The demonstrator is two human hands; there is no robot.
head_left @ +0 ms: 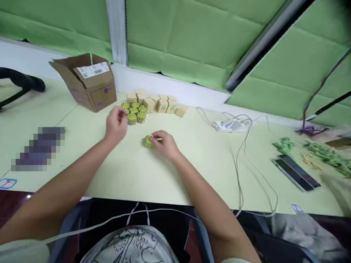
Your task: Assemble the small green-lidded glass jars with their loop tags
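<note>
My right hand [166, 145] pinches the yellowish loop on top of a small clear jar with a green lid [148, 141], which is on the table in front of me. Farther back to the left, several similar green-lidded jars [132, 118] stand grouped together, each with a loop on its lid. My left hand [117, 123] is at the left edge of that group, its fingers curled and its fingertips close to one jar. Whether those fingertips grip anything is hidden.
Behind the jars is a row of small tan boxes [148, 105]. An open cardboard box [99, 91] stands at the back left. To the right are a white power strip [231, 126] with loose cables, two phones [296, 172] and green leafy bits [327, 155]. A white cable crosses below the table's front edge.
</note>
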